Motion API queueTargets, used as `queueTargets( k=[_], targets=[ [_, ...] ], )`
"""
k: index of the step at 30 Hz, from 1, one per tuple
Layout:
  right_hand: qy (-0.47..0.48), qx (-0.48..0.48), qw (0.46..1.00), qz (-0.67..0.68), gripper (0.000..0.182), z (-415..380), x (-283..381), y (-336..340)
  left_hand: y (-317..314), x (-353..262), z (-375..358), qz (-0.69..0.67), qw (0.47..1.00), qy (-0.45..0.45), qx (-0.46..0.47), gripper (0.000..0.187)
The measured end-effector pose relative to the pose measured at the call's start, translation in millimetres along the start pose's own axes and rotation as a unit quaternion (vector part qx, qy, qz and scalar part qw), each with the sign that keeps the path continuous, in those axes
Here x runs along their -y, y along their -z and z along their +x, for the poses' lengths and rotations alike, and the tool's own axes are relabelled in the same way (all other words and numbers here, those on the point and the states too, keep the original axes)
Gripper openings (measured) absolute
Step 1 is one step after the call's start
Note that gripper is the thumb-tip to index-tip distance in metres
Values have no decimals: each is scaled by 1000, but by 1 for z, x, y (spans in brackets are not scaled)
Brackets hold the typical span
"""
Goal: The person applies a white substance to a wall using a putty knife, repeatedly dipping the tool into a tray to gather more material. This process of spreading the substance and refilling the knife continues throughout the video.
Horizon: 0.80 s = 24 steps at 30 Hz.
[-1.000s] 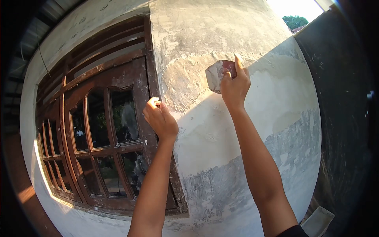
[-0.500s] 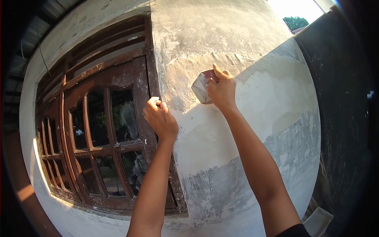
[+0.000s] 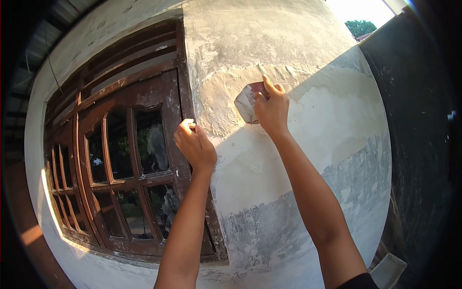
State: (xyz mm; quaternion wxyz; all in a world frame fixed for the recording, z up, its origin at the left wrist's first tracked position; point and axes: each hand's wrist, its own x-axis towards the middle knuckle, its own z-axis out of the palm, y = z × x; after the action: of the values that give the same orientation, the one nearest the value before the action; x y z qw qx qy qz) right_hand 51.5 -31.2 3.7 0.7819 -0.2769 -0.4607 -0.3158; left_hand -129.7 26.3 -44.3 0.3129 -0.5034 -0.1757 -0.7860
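Observation:
My right hand (image 3: 273,110) is closed on a putty scraper (image 3: 247,103), a flat, whitish-smeared blade with a reddish part near my fingers. The index finger stretches up along it, and the blade lies against the plastered wall (image 3: 269,168). Around it, a rough, wet-looking beige patch of putty (image 3: 219,98) covers the wall beside the window. My left hand (image 3: 196,147) is at the edge of the brown window frame (image 3: 185,91), fingers curled in with the thumb close to them. What these fingers hold, if anything, is hidden.
A brown wooden window (image 3: 130,178) with several glass panes fills the left side. Grey, unevenly coated wall (image 3: 269,231) spreads lower down. A dark wall (image 3: 414,120) stands at the right, with a pale container-like object (image 3: 389,270) at the lower right.
My right hand and the scraper have shifted slightly upward on the wall. My left hand has stayed nearly in place.

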Motion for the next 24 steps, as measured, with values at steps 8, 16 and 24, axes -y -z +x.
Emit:
queueTargets(
  k=[8, 16, 24],
  targets=[
    [11, -39, 999, -17, 50, 1, -5, -2, -1, 1, 0, -19, 1000, 1, -5, 25],
    [-89, -57, 994, 11, 50, -6, -7, 7, -1, 1, -1, -9, 1000, -8, -15, 30],
    [-49, -52, 993, -89, 48, -23, 2, 12, -3, 1, -1, -11, 999, -15, -29, 28]
  ],
)
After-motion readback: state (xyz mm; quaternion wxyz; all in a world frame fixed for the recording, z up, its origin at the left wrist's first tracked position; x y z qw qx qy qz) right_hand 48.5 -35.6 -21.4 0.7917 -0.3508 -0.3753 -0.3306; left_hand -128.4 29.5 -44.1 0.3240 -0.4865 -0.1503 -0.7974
